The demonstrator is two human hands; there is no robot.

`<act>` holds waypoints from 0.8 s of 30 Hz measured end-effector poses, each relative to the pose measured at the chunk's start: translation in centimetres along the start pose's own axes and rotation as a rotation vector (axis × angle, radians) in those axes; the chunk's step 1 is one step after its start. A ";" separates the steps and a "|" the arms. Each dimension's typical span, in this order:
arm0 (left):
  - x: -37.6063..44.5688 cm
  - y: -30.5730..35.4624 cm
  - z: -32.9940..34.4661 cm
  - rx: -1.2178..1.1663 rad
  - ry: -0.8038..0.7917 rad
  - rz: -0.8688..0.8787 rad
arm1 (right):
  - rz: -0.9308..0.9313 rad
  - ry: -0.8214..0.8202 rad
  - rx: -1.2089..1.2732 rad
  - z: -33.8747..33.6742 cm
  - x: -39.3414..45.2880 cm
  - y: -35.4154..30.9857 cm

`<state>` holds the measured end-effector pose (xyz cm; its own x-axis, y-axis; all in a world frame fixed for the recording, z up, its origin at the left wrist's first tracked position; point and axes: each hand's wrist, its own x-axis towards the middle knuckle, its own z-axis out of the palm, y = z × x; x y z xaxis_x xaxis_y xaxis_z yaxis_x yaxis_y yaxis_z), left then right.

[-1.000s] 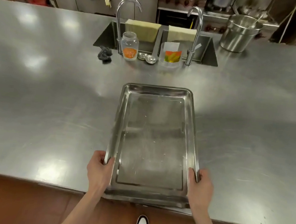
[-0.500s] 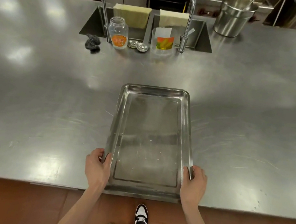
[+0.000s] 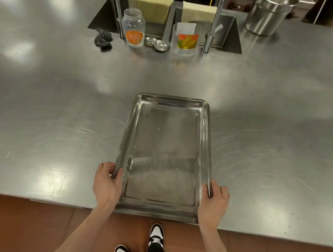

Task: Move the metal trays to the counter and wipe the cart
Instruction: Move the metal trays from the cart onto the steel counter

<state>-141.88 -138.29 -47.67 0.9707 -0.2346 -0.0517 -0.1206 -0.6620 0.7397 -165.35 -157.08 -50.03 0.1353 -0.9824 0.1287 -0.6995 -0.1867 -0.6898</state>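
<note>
Gripping: the left hand [image 3: 106, 183] grasps the near left rim of the metal tray [image 3: 166, 156], thumb hooked over the lip and fingers curled outside it; the right hand [image 3: 213, 199] grasps the near right rim the same way.
Tray position: it lies lengthwise on the steel counter [image 3: 38, 122], long axis running near to far, its near end level with or just over the counter's near edge. Whether its base is fully down or a little raised cannot be told.
Handling: thin, rigid sheet steel, likely light for its size and unlikely to bend. The polished rim looks slippery, and small droplets or specks dot the floor of the tray, so a wet grip may slide. Steel on steel should glide easily and noisily.
Where to hold: the rolled rims on the two long sides, opposite each other as now, probably keep it level; one-handed holds at a corner would likely tip it.
Far side: a glass jar [image 3: 133, 28], a clear container [image 3: 186, 38], two small metal discs [image 3: 157, 43] and a dark scouring wad [image 3: 103, 38] sit near the sinks [image 3: 228, 34], well apart from the tray.
Hidden: the cart and any other trays are out of view; the fingertips outside the rims are partly covered; the faucet tops and a steel pot [image 3: 267, 15] are cut off at the far edge.
</note>
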 end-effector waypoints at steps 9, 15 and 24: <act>0.1 -0.1 -0.1 -0.017 -0.026 -0.009 | -0.007 -0.006 0.025 0.3 -0.2 0.0; 0.3 -0.6 0.0 -0.044 -0.051 -0.033 | 0.029 -0.039 0.021 0.3 -0.6 -0.1; 0.5 -0.9 0.2 -0.081 -0.103 -0.099 | 0.046 -0.078 0.037 0.0 -0.6 -0.9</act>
<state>-141.29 -137.92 -48.49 0.9502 -0.2455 -0.1920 -0.0046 -0.6270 0.7790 -164.81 -156.30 -49.50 0.1587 -0.9865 0.0409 -0.6801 -0.1392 -0.7197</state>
